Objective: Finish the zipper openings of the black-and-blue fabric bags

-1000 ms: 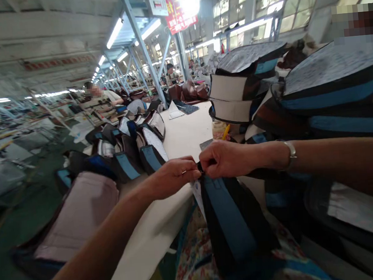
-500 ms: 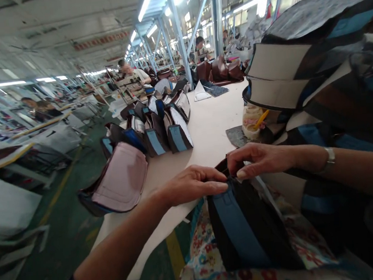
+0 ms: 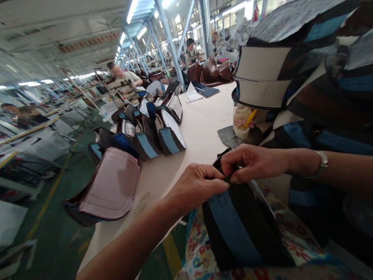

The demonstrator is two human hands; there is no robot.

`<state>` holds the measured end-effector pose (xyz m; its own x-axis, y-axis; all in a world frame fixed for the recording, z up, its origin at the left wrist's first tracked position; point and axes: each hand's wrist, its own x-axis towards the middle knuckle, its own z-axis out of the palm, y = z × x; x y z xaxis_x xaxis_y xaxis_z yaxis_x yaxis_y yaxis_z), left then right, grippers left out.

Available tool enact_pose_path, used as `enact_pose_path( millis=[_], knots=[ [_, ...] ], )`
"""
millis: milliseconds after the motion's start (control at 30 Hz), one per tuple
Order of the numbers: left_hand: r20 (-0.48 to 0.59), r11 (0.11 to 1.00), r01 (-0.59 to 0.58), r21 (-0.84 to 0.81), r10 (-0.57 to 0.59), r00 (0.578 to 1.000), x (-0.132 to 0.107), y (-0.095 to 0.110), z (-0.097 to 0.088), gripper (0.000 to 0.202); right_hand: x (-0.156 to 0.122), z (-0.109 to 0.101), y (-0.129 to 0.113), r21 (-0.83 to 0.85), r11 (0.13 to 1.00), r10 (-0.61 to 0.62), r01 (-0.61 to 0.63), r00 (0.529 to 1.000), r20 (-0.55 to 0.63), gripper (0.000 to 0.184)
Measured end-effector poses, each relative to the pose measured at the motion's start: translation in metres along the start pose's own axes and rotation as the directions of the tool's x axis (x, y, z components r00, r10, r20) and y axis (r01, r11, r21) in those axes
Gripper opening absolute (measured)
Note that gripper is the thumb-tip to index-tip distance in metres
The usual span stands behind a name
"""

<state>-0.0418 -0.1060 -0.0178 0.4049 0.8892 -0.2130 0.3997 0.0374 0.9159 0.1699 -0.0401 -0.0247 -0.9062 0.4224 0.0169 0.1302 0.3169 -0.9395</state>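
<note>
Bag piece (image 3: 243,231) hangs below left hand (image 3: 195,187) and right hand (image 3: 254,162), pinched at its top edge

arms: bare | right wrist: silver bracelet (image 3: 321,163) | lap: floral-print garment (image 3: 200,261)

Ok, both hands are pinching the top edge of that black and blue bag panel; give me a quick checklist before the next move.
1. Left hand pinching the panel's top edge: ok.
2. Right hand pinching beside it, fingertips nearly meeting: ok.
3. Black and blue bag panel upright over the lap, at the table edge: ok.
4. Edge aligned under the fingers: cannot tell, hidden.
5. Jar apart from both hands: ok.
6. Row of bags apart from the hands: ok.
</note>
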Motion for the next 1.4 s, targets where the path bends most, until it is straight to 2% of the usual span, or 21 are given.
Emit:
enact_pose_path(
  millis=[267, 367, 500, 700, 833, 933, 1100, 1233, 1300, 1400],
  knots=[
    [0.010, 1.000, -0.028, -0.003, 0.028, 1.000, 0.000, 0.003, 0.004, 0.014, -0.004, 0.003, 0.000, 0.101, 0.995, 0.025, -0.024, 1.000, -0.012, 0.019],
    [0.014, 0.998, -0.051, 0.031, 0.051, 0.999, 0.000, 0.003, 0.004, 0.012, -0.004, 0.005, -0.001, 0.043, 0.999, 0.025, -0.023, 0.999, -0.036, 0.021],
    [0.002, 0.995, -0.044, 0.087, 0.044, 0.999, 0.000, 0.002, 0.003, 0.012, -0.003, 0.006, 0.000, -0.082, 0.997, -0.001, -0.007, 0.996, -0.092, 0.010],
    [0.050, 0.991, -0.065, 0.116, 0.059, 0.997, 0.000, 0.004, 0.002, 0.013, -0.002, 0.004, -0.004, -0.064, 0.997, 0.044, -0.049, 0.997, -0.070, 0.026],
    [0.026, 0.983, -0.067, 0.174, 0.063, 0.998, 0.001, 0.003, 0.001, 0.011, 0.001, 0.002, -0.002, -0.132, 0.990, 0.040, -0.050, 0.996, -0.077, 0.016],
    [0.026, 0.986, -0.069, 0.152, 0.066, 0.997, 0.002, 0.002, 0.001, 0.012, 0.000, 0.001, 0.000, -0.139, 0.989, 0.037, -0.049, 0.996, -0.085, 0.014],
    [0.060, 0.992, -0.080, 0.096, 0.074, 0.995, 0.002, 0.000, -0.001, 0.013, -0.002, 0.003, -0.005, -0.076, 0.997, -0.022, 0.015, 0.996, -0.084, 0.023],
    [0.056, 0.988, -0.091, 0.123, 0.085, 0.995, 0.003, 0.001, 0.000, 0.011, -0.001, 0.005, -0.009, -0.185, 0.983, -0.043, 0.019, 0.991, -0.125, 0.014],
    [0.049, 0.989, -0.087, 0.122, 0.081, 0.996, 0.003, 0.000, 0.000, 0.010, 0.000, 0.004, -0.008, -0.211, 0.977, -0.028, 0.005, 0.994, -0.107, 0.011],
    [0.050, 0.993, -0.080, 0.090, 0.076, 0.996, 0.004, -0.001, 0.001, 0.010, 0.001, 0.001, -0.003, -0.137, 0.991, -0.010, 0.001, 0.998, -0.061, 0.016]
  ],
)
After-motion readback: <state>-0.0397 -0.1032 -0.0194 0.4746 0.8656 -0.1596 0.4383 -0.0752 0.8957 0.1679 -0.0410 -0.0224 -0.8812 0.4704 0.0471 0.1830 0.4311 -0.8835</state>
